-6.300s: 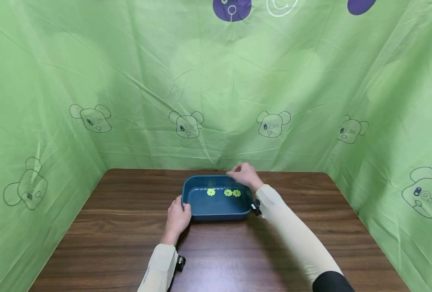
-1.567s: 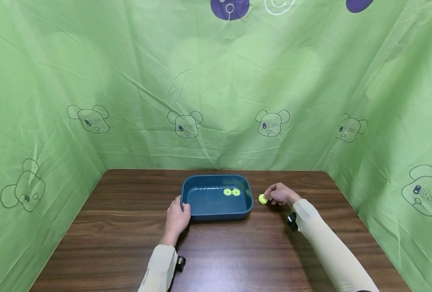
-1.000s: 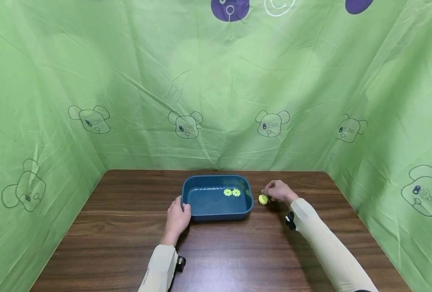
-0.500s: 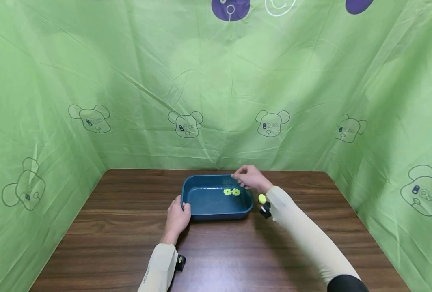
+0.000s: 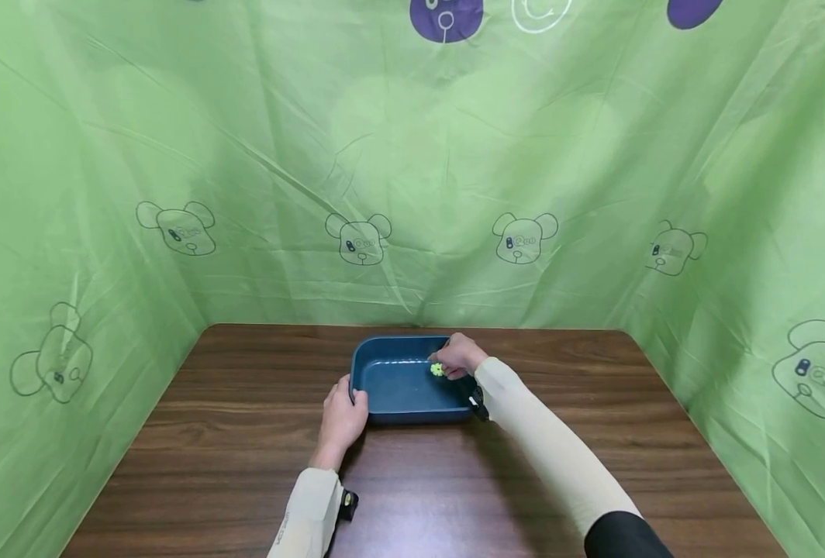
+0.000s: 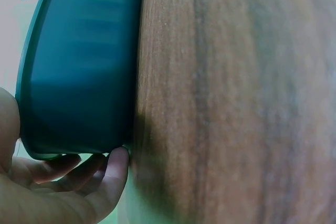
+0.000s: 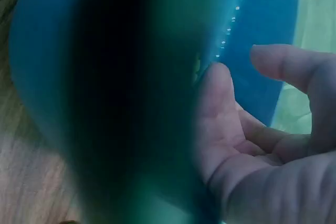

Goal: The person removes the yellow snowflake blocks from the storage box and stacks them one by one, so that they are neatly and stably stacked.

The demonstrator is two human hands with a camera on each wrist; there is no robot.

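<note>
A dark blue rectangular basin [image 5: 412, 418] sits on the wooden table. My left hand [image 5: 343, 415] grips its left end, thumb over the rim; in the left wrist view the fingers [image 6: 113, 177] press the outer wall. Inside the basin, my right hand [image 5: 460, 356] is right at a small yellow-green flower-shaped piece [image 5: 437, 370]. The right wrist view shows its thumb and forefinger [image 7: 278, 61] spread apart, nothing seen between them. A second such piece is hidden by that hand. The yellow pieces on the table beside the basin are hidden behind the right forearm.
The brown wooden table [image 5: 245, 434] surrounds the basin. Green cloth with printed bear heads [image 5: 426, 170] hangs behind and on both sides. A dark blurred shape and the basin's wall fill the left of the right wrist view.
One of three flower pieces left the basin earlier; the right hand was then at yellow pieces on the table. It has since moved left, back into the basin. The left hand stays put.
</note>
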